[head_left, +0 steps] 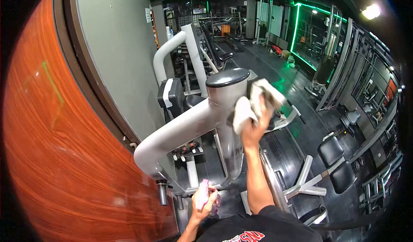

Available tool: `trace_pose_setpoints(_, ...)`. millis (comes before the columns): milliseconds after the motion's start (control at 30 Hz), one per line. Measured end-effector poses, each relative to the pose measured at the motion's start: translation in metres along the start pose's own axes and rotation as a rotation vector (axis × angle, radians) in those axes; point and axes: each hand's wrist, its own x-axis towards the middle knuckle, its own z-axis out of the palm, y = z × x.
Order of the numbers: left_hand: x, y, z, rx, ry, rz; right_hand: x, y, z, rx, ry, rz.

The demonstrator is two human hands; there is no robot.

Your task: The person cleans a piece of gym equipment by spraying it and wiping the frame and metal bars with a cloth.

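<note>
A whitish cloth point(245, 114) is bunched in my right hand point(254, 132), whose fingers are partly covered by it and slightly blurred. The cloth lies against or very close to the right side of a thick grey machine post point(226, 96) with a glossy black cap point(228, 77). Low in the view, my left hand point(204, 204) is closed around a bottle with a pink top point(203, 191). The bottle's lower part is mostly behind the fingers. A curved grey tube point(172, 132) runs from the post down to the left.
A glossy reddish wooden panel point(64, 134) fills the left side. Behind the post stand a black padded seat back point(171, 93) and a grey curved frame point(189, 48). To the right is a bench with black pads point(331, 151). More gym machines stand farther back.
</note>
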Motion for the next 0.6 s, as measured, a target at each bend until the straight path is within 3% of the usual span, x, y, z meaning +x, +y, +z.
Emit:
trace_pose_setpoints(67,0.001,0.0,0.004,-0.035,-0.002,-0.026,0.01,-0.008,0.017,-0.341,-0.05,-0.132)
trace_pose_setpoints(200,-0.002,-0.006,0.002,0.001,-0.019,-0.038,-0.038,0.021,0.011,-0.36,-0.138,-0.077)
trace_pose_setpoints(267,-0.005,-0.009,0.003,-0.033,0.003,-0.055,-0.079,0.038,-0.001,-0.277,-0.136,-0.051)
trace_pose_setpoints(433,-0.002,-0.013,0.002,0.042,0.001,-0.041,-0.18,0.06,-0.04,-0.188,-0.176,0.386)
trace_pose_setpoints(533,-0.002,-0.01,0.006,-0.063,0.006,-0.057,-0.173,0.066,-0.046,-0.086,-0.142,0.441)
trace_pose_setpoints(600,-0.003,-0.011,0.008,-0.072,0.004,-0.063,-0.136,0.041,-0.038,0.015,-0.012,0.409)
